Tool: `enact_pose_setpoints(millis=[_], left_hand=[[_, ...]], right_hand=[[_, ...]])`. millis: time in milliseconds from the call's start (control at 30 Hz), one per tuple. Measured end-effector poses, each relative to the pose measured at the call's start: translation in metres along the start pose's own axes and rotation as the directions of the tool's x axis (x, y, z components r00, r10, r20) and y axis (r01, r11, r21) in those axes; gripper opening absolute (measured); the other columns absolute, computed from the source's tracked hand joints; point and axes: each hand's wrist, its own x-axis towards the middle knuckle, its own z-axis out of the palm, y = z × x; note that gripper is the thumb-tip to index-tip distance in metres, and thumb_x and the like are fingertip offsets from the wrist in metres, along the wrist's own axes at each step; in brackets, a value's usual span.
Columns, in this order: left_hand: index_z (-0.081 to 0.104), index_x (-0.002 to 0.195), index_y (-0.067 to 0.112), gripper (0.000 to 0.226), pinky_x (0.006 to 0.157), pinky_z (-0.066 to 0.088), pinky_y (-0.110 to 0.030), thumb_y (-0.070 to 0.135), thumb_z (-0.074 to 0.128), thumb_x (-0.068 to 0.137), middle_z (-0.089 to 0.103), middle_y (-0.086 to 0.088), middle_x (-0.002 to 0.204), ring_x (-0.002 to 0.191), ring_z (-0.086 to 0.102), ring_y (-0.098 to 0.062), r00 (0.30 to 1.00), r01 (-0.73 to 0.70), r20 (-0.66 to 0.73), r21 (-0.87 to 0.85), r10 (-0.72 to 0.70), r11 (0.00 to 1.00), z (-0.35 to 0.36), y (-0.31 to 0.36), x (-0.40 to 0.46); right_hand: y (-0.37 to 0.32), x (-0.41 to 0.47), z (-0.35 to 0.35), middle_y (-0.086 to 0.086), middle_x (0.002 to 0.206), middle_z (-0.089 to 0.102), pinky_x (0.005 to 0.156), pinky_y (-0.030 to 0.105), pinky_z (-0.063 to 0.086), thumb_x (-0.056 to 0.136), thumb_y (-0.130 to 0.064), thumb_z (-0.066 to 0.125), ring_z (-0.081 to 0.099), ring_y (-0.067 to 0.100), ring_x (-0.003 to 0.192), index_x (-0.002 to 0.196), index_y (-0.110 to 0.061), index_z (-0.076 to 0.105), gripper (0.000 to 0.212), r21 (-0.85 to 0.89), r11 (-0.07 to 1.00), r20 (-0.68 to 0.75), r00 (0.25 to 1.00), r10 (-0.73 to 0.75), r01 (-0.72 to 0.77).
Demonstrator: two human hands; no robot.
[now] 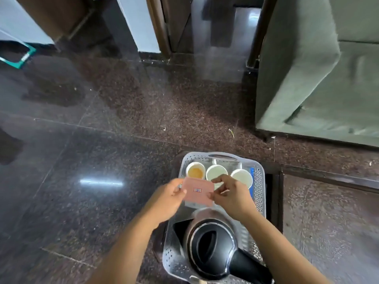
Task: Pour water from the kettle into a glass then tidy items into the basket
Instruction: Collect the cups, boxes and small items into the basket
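Kettle (pixel 213 249) sits nearest me, black lid up, handle pointing to my lower right, standing in the near end of the grey perforated basket (pixel 259 181). Basket rests on a small dark stand on the polished granite floor (pixel 102 150).

Both hands are over the basket's middle, on one pink card (pixel 198 191) with a small red-framed mark at its centre. Left hand (pixel 170 196) grips the card's left edge, thumb on top, fingers curled under. Right hand (pixel 229 193) pinches the right edge between thumb and fingertips. Card is held roughly flat, above the basket floor — can't tell if it touches anything below.

Far end of the basket: three paper cups in a row. Left cup (pixel 195 171) holds an amber liquid; middle cup (pixel 216 172) and right cup (pixel 242 177) look pale inside — contents unclear. Card's far edge overlaps the near rims of the left and middle cups from this angle.

Beyond, right: a green upholstered sofa (pixel 317 78). Far left: a teal-framed object (pixel 20 56), partly cut off
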Motion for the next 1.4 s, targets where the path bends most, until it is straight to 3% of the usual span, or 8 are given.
enact_pose_setpoints(millis=[133,400,633,833,1000,1133,1267,1400], left_hand=[[0.048,0.135,0.026,0.038,0.063,0.045,-0.018,0.019,0.046,0.098,0.063,0.005,0.111,0.082,0.061,-0.011,0.999,-0.041,0.038,0.216,0.034,0.976,0.015,-0.008,0.01],[0.049,0.129,0.009,0.036,0.098,0.041,-0.033,0.008,0.039,0.095,0.049,-0.013,0.137,0.121,0.052,-0.029,0.978,-0.001,0.178,0.529,-0.11,0.848,0.029,-0.018,0.037],[0.048,0.126,0.004,0.035,0.098,0.041,-0.035,0.006,0.033,0.095,0.047,-0.014,0.135,0.119,0.051,-0.03,0.977,-0.002,0.196,0.4,-0.084,0.916,0.034,-0.024,0.041],[0.029,0.149,0.01,0.054,0.108,0.025,-0.022,0.001,0.034,0.095,0.031,-0.005,0.155,0.141,0.03,-0.017,0.988,-0.036,0.155,0.227,0.001,0.973,0.036,-0.015,0.031],[0.038,0.146,0.024,0.051,0.106,0.035,-0.025,0.01,0.04,0.097,0.043,0.004,0.149,0.13,0.044,-0.011,0.992,-0.031,0.125,0.171,0.01,0.985,0.036,-0.023,0.035],[0.035,0.148,0.021,0.05,0.116,0.028,-0.037,0.006,0.038,0.1,0.02,0.007,0.158,0.143,0.029,-0.016,0.997,-0.01,0.08,0.339,-0.018,0.941,0.028,-0.017,0.037],[0.051,0.138,0.02,0.039,0.104,0.04,-0.035,0.013,0.047,0.099,0.05,0.004,0.142,0.124,0.052,-0.018,1.0,0.005,-0.023,0.279,0.002,0.96,0.018,0.016,0.016],[0.057,0.129,0.032,0.033,0.102,0.043,-0.036,0.024,0.051,0.098,0.063,0.002,0.127,0.112,0.059,-0.015,0.989,-0.146,0.04,0.229,0.14,0.962,0.04,0.1,-0.014]], right_hand=[[0.009,0.008,0.008,0.002,0.067,0.071,0.063,0.031,0.054,0.075,-0.015,0.081,0.067,0.017,0.06,0.087,-0.03,0.061,0.028,-0.023,0.998,0.006,0.999,0.051,-0.051],[0.028,0.024,0.015,-0.001,0.07,0.07,0.069,0.025,0.055,0.076,-0.006,0.078,0.064,0.013,0.064,0.076,-0.019,0.064,0.019,-0.163,0.986,0.077,0.997,-0.027,0.039],[0.041,0.033,0.011,-0.002,0.1,0.075,0.09,0.016,0.048,0.086,-0.005,0.067,0.065,0.006,0.089,0.1,-0.015,0.077,0.02,-0.249,0.967,0.261,0.965,0.017,0.05],[0.046,0.032,0.011,-0.005,0.104,0.072,0.071,-0.006,0.034,0.09,-0.008,0.063,0.059,0.001,0.09,0.109,-0.016,0.074,0.023,-0.187,0.981,0.249,0.968,0.002,0.046],[0.047,0.028,0.011,-0.007,0.107,0.069,0.077,0.004,0.036,0.091,-0.014,0.063,0.056,-0.002,0.089,0.117,-0.021,0.07,0.028,-0.136,0.991,0.27,0.963,0.026,0.011],[0.051,0.013,0.002,-0.01,0.104,0.068,0.07,0.002,0.042,0.092,-0.023,0.062,0.058,-0.013,0.072,0.118,-0.026,0.069,0.027,-0.065,0.998,0.285,0.958,0.04,-0.022],[0.06,-0.011,-0.019,-0.009,0.112,0.071,0.087,0.014,0.047,0.091,-0.026,0.063,0.067,0.004,0.095,0.114,-0.025,0.07,0.024,0.026,0.999,0.203,0.979,0.03,-0.036],[0.07,-0.042,-0.055,-0.014,0.086,0.068,0.072,0.016,0.049,0.09,-0.022,0.065,0.061,-0.002,0.07,0.105,-0.024,0.071,0.016,0.269,0.963,0.036,0.999,0.025,-0.034]])
